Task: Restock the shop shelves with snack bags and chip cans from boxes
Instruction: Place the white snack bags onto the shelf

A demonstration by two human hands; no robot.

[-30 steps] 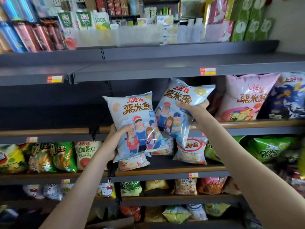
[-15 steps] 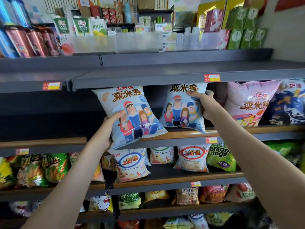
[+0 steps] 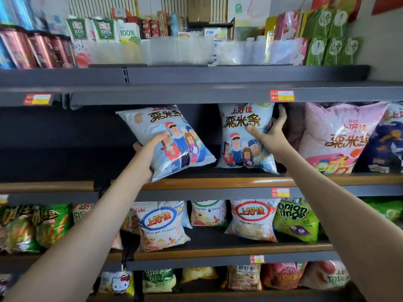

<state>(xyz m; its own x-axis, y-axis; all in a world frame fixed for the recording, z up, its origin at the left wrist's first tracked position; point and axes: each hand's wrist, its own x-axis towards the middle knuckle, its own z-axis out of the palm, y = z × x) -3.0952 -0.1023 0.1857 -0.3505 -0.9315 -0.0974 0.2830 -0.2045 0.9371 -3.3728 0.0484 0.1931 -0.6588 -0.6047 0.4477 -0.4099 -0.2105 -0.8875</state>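
Two light-blue snack bags with cartoon figures are at the second shelf (image 3: 218, 182). My left hand (image 3: 150, 149) grips the left bag (image 3: 168, 138) by its lower left side; the bag is tilted and its bottom corner hangs over the shelf's front lip. The right bag (image 3: 242, 136) stands upright on the shelf board. My right hand (image 3: 270, 131) holds its right edge, thumb on the front and fingers behind it.
A pink snack bag (image 3: 335, 136) and a dark blue bag (image 3: 388, 144) stand to the right on the same shelf. Left of my left hand the shelf is dark. The upper shelf (image 3: 196, 92) hangs low above the bags. Shrimp flake bags (image 3: 161, 225) and an onion rings bag (image 3: 294, 219) fill the shelf below.
Both hands have lifted the two blue bags up and forward onto the second shelf. The right bag now stands upright on the board; the left bag has moved in at the shelf's front.
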